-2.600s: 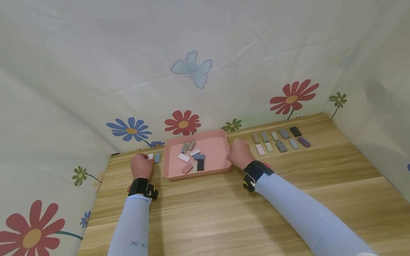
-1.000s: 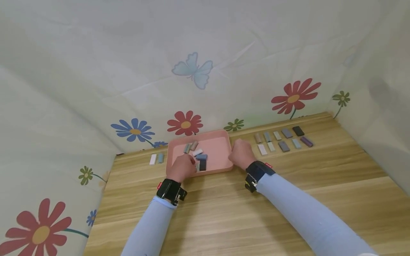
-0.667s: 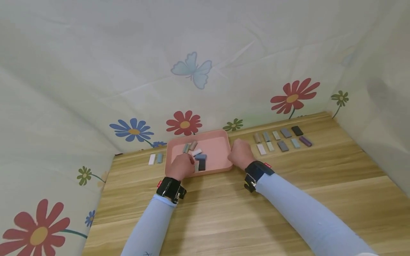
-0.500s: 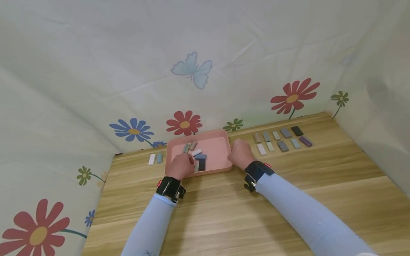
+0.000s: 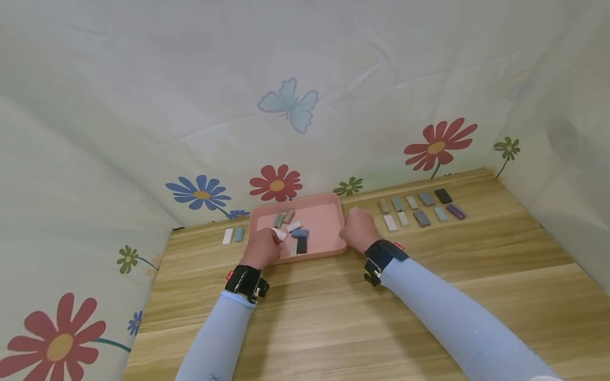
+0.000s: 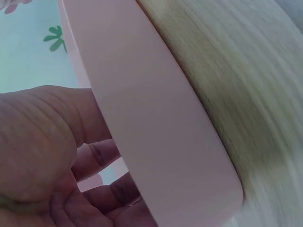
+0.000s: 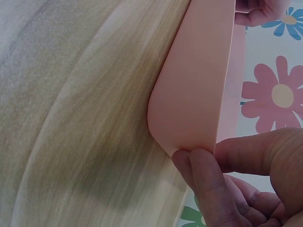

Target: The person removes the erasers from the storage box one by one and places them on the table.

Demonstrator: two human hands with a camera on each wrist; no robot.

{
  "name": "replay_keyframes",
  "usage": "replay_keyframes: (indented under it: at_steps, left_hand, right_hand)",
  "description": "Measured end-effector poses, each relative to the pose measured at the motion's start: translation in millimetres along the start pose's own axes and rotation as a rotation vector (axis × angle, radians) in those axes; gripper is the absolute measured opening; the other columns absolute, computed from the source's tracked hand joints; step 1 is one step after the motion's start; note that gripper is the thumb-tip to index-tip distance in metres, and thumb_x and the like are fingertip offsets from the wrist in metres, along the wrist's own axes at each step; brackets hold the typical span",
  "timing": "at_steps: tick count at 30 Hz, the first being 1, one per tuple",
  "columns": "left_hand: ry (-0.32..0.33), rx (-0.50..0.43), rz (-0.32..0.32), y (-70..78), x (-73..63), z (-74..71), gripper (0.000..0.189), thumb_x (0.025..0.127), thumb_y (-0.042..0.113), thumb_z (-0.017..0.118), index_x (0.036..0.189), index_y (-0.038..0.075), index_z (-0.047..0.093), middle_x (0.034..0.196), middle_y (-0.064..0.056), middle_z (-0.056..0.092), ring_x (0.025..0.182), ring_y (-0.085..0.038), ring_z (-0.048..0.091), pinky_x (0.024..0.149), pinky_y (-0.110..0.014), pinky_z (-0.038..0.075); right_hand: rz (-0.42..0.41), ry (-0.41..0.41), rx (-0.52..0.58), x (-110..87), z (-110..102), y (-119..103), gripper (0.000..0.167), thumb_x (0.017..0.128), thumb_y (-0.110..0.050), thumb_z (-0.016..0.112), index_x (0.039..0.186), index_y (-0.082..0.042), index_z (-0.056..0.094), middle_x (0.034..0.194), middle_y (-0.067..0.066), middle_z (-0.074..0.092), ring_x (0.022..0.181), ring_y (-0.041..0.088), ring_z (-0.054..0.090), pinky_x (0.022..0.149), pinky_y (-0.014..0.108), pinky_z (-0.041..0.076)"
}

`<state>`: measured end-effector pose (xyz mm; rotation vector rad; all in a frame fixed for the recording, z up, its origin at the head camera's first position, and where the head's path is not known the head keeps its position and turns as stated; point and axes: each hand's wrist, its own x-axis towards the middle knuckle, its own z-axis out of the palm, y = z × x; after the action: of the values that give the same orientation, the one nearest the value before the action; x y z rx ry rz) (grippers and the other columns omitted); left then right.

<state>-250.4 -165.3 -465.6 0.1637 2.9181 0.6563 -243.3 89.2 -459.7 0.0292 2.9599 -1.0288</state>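
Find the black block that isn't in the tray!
It's the black block at the right end of the back row; the other dark block lies inside the pink tray.

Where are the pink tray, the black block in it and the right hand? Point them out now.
Pink tray (image 5: 322, 225): head view, on its bare floor.
Black block (image 5: 302, 245): head view, on its upper face.
Right hand (image 5: 359, 231): head view, back of the hand.

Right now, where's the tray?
In the head view, the pink tray lies on the table, right of a blue block; the right hand pinches its right edge.
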Motion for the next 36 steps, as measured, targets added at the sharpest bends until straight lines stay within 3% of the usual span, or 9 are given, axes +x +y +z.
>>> replay_keyframes:
  at_steps: [4, 8, 13, 17, 20, 26, 36]
  left_hand:
    - [0.011, -0.049, -0.039, -10.5, -3.8, -6.4, 0.009, 0.083, 0.015, 0.067, 0.084, 0.007, 0.065, 0.061, -0.004, 0.054, 0.057, -0.020, 0.052, 0.049, -0.028, 0.039]
    - [0.065, -0.070, -0.072, -19.5, -10.1, -25.3, 0.014, 0.084, 0.016, 0.065, 0.095, 0.009, 0.062, 0.075, -0.006, 0.062, 0.063, -0.020, 0.057, 0.052, -0.028, 0.042]
    - [0.245, -0.088, -0.068, -40.6, -14.4, -54.5, 0.022, 0.080, 0.015, 0.065, 0.100, 0.007, 0.065, 0.085, -0.006, 0.066, 0.073, -0.020, 0.058, 0.058, -0.028, 0.044]
    - [0.375, -0.150, -0.118, -63.6, -17.3, -67.4, 0.024, 0.083, 0.019, 0.063, 0.104, 0.008, 0.064, 0.089, -0.007, 0.067, 0.078, -0.023, 0.060, 0.064, -0.033, 0.046]
    - [0.420, -0.186, -0.150, -80.4, -19.2, -66.7, 0.027, 0.084, 0.020, 0.062, 0.108, 0.008, 0.064, 0.093, -0.008, 0.067, 0.084, -0.024, 0.060, 0.067, -0.034, 0.046]
    - [0.408, -0.167, -0.153, -101.5, -22.4, -48.1, 0.021, 0.083, 0.021, 0.064, 0.098, 0.007, 0.069, 0.085, -0.008, 0.070, 0.076, -0.022, 0.063, 0.058, -0.029, 0.046]
    - [0.345, -0.124, -0.188, -100.1, -20.8, -30.8, 0.021, 0.081, 0.023, 0.066, 0.093, 0.007, 0.072, 0.083, -0.009, 0.071, 0.070, -0.021, 0.064, 0.055, -0.026, 0.045]
  right_hand:
    - [-0.004, -0.005, -0.010, 0.5, 2.2, 1.7, 0.031, 0.068, 0.002, 0.060, 0.047, -0.012, 0.041, 0.046, -0.004, 0.033, 0.042, 0.013, 0.035, 0.040, 0.024, 0.025]
    - [-0.001, -0.012, -0.014, 0.3, 3.9, 3.2, 0.031, 0.067, 0.002, 0.060, 0.047, -0.012, 0.041, 0.046, -0.004, 0.033, 0.042, 0.012, 0.034, 0.040, 0.024, 0.025]
    - [-0.001, -0.017, -0.011, -0.2, 4.3, 4.2, 0.031, 0.068, 0.002, 0.060, 0.047, -0.012, 0.041, 0.046, -0.004, 0.033, 0.042, 0.012, 0.035, 0.040, 0.024, 0.025]
    - [-0.008, -0.017, -0.002, -1.0, 2.2, 3.5, 0.031, 0.068, 0.002, 0.060, 0.048, -0.012, 0.041, 0.046, -0.004, 0.034, 0.041, 0.012, 0.035, 0.040, 0.024, 0.026]
    - [-0.014, -0.009, -0.001, -1.4, 0.0, 3.2, 0.031, 0.068, 0.002, 0.060, 0.048, -0.012, 0.041, 0.046, -0.004, 0.034, 0.041, 0.012, 0.036, 0.040, 0.024, 0.027]
    - [-0.028, 0.001, 0.001, -1.5, -2.9, 2.4, 0.030, 0.067, 0.002, 0.060, 0.048, -0.012, 0.042, 0.046, -0.003, 0.037, 0.043, 0.013, 0.039, 0.041, 0.024, 0.029]
    - [-0.033, 0.013, 0.001, 0.0, -2.6, -0.4, 0.030, 0.066, 0.002, 0.060, 0.048, -0.012, 0.041, 0.046, -0.003, 0.036, 0.043, 0.013, 0.038, 0.041, 0.024, 0.028]
